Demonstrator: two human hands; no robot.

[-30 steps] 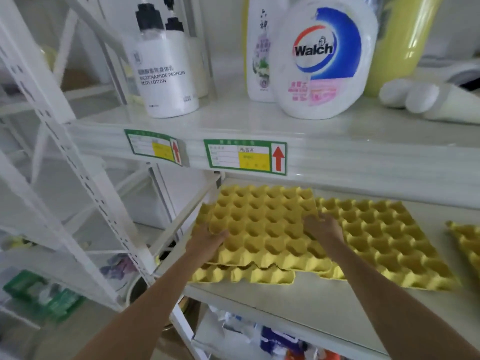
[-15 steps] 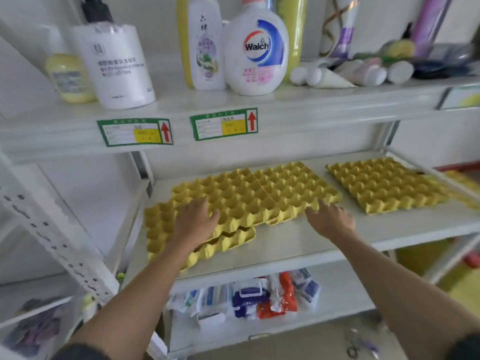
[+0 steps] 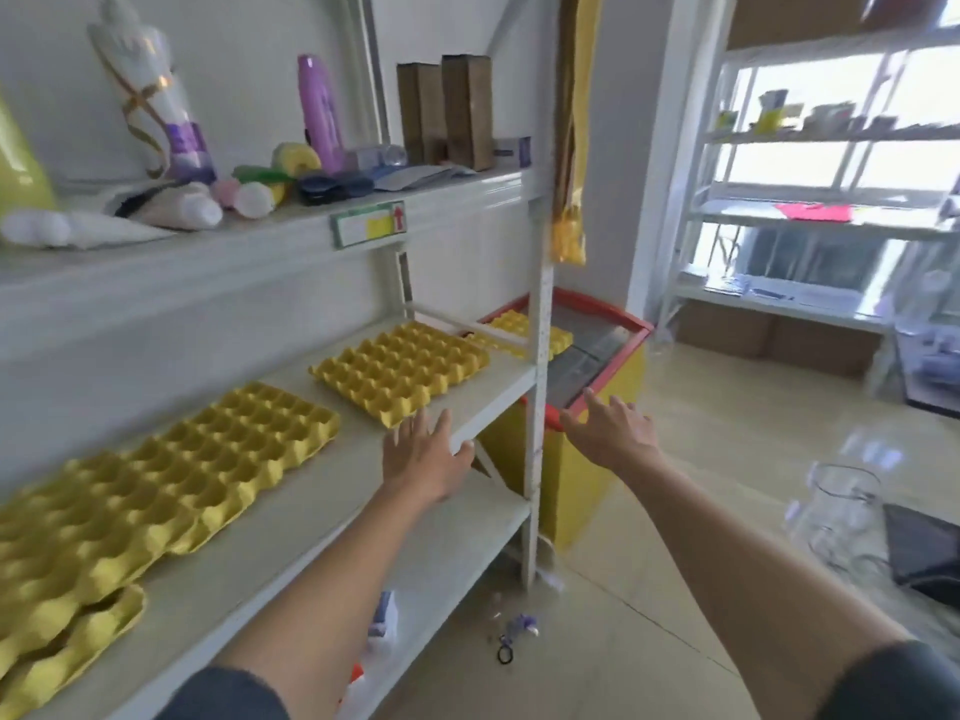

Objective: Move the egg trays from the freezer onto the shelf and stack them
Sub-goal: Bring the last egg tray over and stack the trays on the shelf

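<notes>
Both hands empty, fingers spread: left hand (image 3: pixel 423 459) at frame center, right hand (image 3: pixel 613 433) toward the freezer (image 3: pixel 597 356). 1 tray (image 3: pixel 519 332) on freezer, center-right; others on the shelf (image 3: pixel 483 402). Probably light, flimsy pulp: grip opposite edges.

Two bare forearms in view, no watch, rings or gloves. Left hand (image 3: pixel 423 459) and right hand (image 3: pixel 615 433) uncovered. Short dark charcoal fabric sleeves (image 3: pixel 228 693) end near the elbows on both arms; the cloth looks plain and unpatterned.
</notes>
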